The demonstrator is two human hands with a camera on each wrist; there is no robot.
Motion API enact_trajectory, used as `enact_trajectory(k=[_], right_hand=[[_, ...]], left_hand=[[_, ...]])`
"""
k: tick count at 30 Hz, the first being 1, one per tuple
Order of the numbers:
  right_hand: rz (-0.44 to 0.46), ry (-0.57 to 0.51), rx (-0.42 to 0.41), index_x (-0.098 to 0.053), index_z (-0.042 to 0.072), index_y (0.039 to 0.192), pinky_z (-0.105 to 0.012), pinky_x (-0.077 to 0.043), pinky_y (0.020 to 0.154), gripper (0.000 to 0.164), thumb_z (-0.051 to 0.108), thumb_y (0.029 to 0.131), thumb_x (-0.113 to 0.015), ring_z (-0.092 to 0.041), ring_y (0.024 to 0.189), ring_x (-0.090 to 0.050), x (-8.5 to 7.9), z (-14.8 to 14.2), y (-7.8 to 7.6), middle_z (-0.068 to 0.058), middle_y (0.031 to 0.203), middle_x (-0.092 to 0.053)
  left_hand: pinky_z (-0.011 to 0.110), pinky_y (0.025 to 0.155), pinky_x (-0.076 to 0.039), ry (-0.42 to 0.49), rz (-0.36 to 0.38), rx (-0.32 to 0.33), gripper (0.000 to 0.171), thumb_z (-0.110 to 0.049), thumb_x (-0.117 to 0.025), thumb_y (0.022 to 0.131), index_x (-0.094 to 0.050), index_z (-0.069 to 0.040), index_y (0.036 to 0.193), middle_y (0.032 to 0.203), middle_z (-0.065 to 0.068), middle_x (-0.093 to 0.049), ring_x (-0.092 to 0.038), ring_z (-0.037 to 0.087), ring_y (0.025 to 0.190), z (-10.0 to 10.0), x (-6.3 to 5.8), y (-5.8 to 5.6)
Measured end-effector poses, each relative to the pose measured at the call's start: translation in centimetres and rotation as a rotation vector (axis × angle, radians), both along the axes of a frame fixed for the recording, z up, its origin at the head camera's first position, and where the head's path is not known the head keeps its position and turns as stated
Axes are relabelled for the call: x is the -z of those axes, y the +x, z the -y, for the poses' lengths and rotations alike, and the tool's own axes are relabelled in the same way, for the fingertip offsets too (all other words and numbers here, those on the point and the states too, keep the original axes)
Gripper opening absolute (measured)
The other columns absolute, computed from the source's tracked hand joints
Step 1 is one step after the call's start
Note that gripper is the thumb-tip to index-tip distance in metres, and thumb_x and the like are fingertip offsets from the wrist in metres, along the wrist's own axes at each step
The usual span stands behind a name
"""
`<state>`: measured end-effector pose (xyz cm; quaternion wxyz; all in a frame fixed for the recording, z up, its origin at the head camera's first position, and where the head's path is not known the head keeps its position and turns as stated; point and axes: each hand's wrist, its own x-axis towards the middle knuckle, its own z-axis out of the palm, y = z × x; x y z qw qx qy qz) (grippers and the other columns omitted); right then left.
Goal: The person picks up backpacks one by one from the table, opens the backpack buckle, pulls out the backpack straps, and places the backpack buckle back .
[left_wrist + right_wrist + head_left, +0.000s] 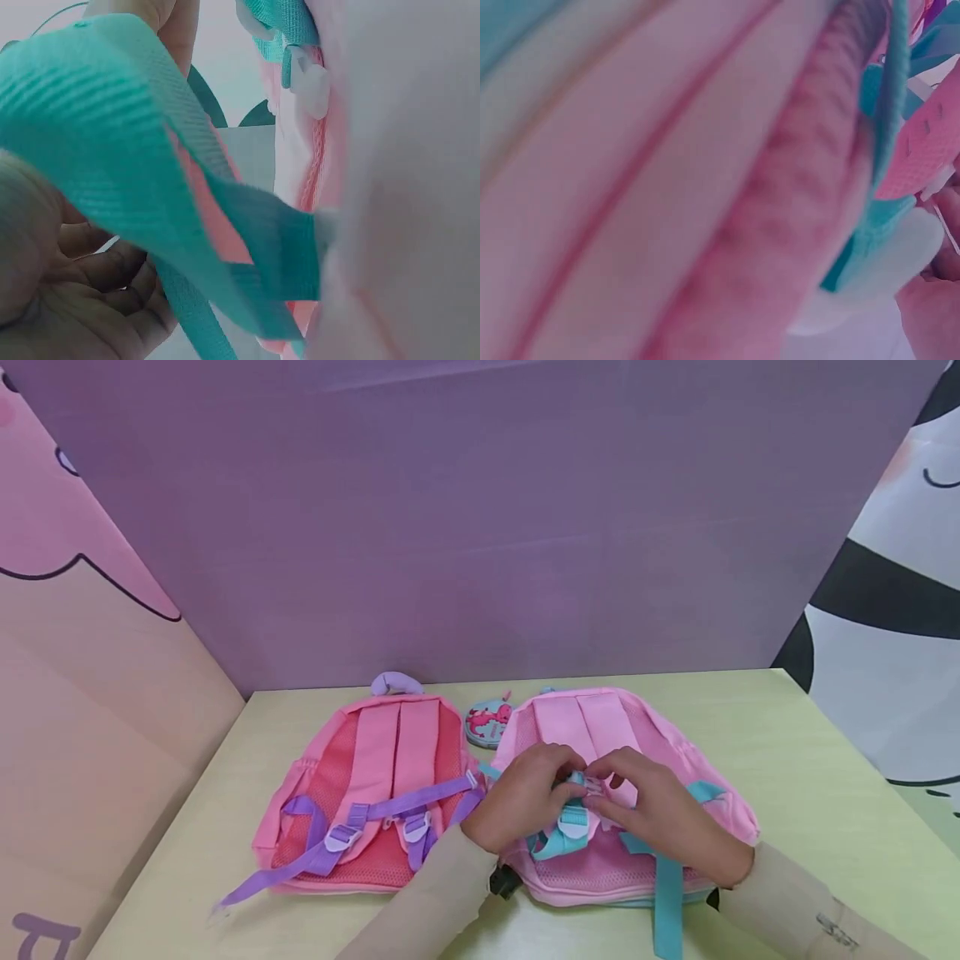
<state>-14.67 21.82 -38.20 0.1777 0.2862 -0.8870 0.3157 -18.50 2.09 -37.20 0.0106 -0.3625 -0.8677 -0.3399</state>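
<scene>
Both forearms, in beige sleeves, reach forward from the near edge of the desk, and the hands meet over the back of a pink backpack. The left hand bends inward at the wrist, its thumb and fingers pinching a teal strap. The right hand faces it from the other side, thumb and forefinger bent toward the same spot; whether they grip anything cannot be told. In the left wrist view, broad teal webbing crosses before a palm with bent fingers.

The pink backpack lies beneath both hands, its back panel upward, with two padded shoulder straps running away beyond the fingertips. A white buckle sits on the teal webbing just below the left fingertips. A loose teal end hangs down nearer the body than the right hand. In the right wrist view, the ribbed pink side is blurred.

To the left of the left hand lies a coral backpack with purple straps; beyond that hand, between the two bags, is a small rounded pouch.
</scene>
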Motion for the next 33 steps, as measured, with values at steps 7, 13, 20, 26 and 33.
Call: enact_trajectory(k=[7, 13, 20, 26, 33], right_hand=[[-0.024, -0.011, -0.005, -0.065, 0.015, 0.105, -0.028, -0.05, 0.068, 0.037, 0.003, 0.073, -0.08, -0.009, 0.081, -0.054, 0.1, 0.1, -0.1, 0.012, 0.093, -0.059], [-0.011, 0.023, -0.004, -0.067, 0.011, 0.109, -0.026, -0.05, 0.066, 0.044, -0.001, 0.069, -0.081, -0.006, 0.078, -0.055, 0.8, -0.1, 0.3, 0.01, 0.093, -0.061], [0.017, 0.025, -0.021, -0.067, 0.014, 0.107, -0.029, -0.051, 0.066, 0.047, -0.007, 0.067, -0.08, -0.004, 0.076, -0.055, 1.9, -0.1, 0.4, 0.009, 0.097, -0.06], [0.015, 0.021, -0.018, -0.066, 0.016, 0.102, -0.028, -0.051, 0.066, 0.044, -0.007, 0.067, -0.08, -0.004, 0.077, -0.056, 2.3, -0.2, 0.4, 0.01, 0.096, -0.059], [0.001, 0.005, -0.016, -0.065, 0.014, 0.101, -0.028, -0.051, 0.065, 0.044, -0.009, 0.067, -0.08, -0.003, 0.076, -0.057, 2.5, -0.4, 0.5, 0.009, 0.096, -0.06]], left_hand=[[0.014, 0.073, -0.044, 0.014, 0.058, -0.001, 0.029, -0.014, -0.068, 0.088, -0.06, -0.01, 0.115, 0.093, -0.006, -0.059, -0.052, 0.008, 0.089, 1.1, -0.4, -0.2], [0.02, 0.076, -0.041, -0.055, 0.151, 0.005, 0.03, -0.007, -0.066, 0.087, -0.059, -0.013, 0.116, 0.087, -0.01, -0.059, -0.05, 0.006, 0.089, 0.9, 0.0, -0.5], [0.034, 0.087, -0.033, -0.142, 0.106, 0.02, 0.02, -0.011, -0.068, 0.087, -0.064, -0.015, 0.106, 0.081, -0.015, -0.059, -0.052, 0.001, 0.084, 0.0, 1.3, -0.7], [0.032, 0.083, -0.034, -0.156, 0.083, 0.021, 0.009, -0.015, -0.067, 0.088, -0.069, -0.016, 0.097, 0.079, -0.016, -0.058, -0.052, -0.001, 0.078, -0.1, 1.8, -0.9], [0.031, 0.08, -0.034, -0.182, 0.098, -0.01, 0.003, -0.016, -0.068, 0.087, -0.069, -0.02, 0.086, 0.074, -0.016, -0.054, -0.047, 0.002, 0.079, 0.0, 1.9, -0.9]])
